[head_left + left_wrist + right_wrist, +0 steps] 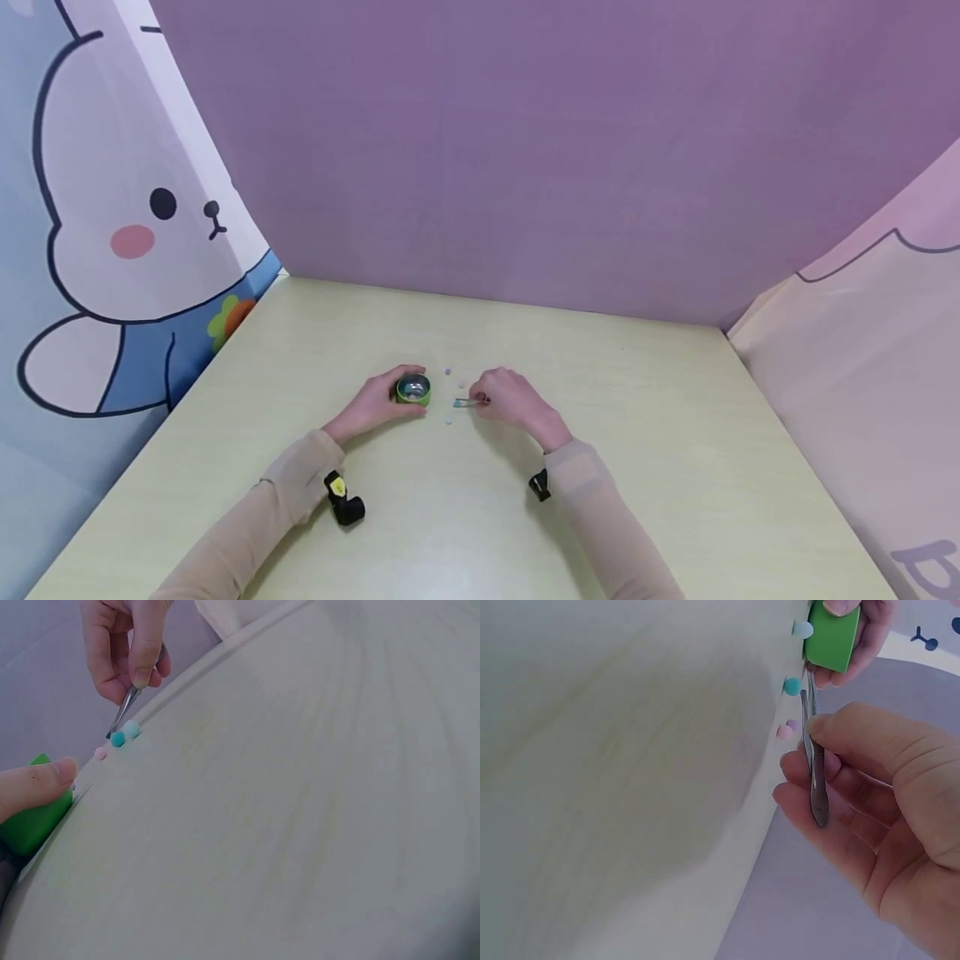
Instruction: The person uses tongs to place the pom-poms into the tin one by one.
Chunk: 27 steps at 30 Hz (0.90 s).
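My left hand [377, 398] grips a small green bowl [413, 402] with a shiny metal inside, thumb and fingers on opposite sides of it. To the right of it, my right hand [512, 402] pinches metal tweezers [817, 769] between thumb and fingers. Their tips point at the bowl and stand apart, right at a teal pompom [792, 686]. Around that lie a pale blue pompom [448, 421] on the near side, a pink one [784, 732] and a purple one [447, 371] on the far side.
The pale wooden table [675, 450] runs back to a purple cloth wall [540, 167]. On the left hangs a curtain [97, 208] with a cartoon animal, and a pale pink one [862, 375] on the right. Black wrist cameras are strapped at both sleeves.
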Each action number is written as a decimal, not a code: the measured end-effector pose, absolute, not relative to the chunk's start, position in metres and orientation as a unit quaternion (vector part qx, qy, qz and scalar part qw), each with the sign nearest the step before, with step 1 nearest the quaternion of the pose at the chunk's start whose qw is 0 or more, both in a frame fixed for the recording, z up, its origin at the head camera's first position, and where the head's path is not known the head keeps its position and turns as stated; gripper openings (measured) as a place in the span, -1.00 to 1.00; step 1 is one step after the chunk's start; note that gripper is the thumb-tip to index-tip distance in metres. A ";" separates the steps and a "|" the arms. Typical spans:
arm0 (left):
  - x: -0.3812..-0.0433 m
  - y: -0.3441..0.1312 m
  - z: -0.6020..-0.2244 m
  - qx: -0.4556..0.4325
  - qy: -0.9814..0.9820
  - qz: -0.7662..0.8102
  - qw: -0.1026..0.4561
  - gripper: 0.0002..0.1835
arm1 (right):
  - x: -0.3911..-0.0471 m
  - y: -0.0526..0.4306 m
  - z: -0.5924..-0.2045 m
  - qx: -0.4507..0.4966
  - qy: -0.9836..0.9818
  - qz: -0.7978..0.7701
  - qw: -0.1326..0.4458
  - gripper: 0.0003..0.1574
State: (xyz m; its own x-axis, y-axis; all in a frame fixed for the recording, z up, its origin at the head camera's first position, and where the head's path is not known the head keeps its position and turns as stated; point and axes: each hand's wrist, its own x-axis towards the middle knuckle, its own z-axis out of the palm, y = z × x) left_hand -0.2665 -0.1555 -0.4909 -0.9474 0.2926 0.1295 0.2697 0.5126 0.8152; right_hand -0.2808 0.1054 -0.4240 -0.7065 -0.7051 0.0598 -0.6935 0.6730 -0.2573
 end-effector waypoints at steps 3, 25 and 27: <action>-0.265 -0.157 -0.491 0.164 0.870 0.466 0.014 -0.16 | -0.279 0.105 -0.426 -0.379 0.915 -0.134 0.025 -0.75; -0.259 -0.164 -0.492 0.170 0.873 0.457 0.022 -0.16 | -0.268 0.098 -0.434 -0.353 0.926 -0.129 0.033 -0.84; -0.259 -0.165 -0.492 0.173 0.874 0.454 0.020 -0.17 | -0.267 0.097 -0.434 -0.356 0.926 -0.126 0.029 -0.83</action>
State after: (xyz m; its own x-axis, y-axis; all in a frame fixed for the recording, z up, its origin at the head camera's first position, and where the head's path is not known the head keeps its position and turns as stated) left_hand -0.2585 -0.1647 -0.4917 -0.9391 0.3210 0.1230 0.2851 0.5275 0.8003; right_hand -0.2673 0.0965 -0.4339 -0.7453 -0.6658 0.0356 -0.6509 0.7151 -0.2548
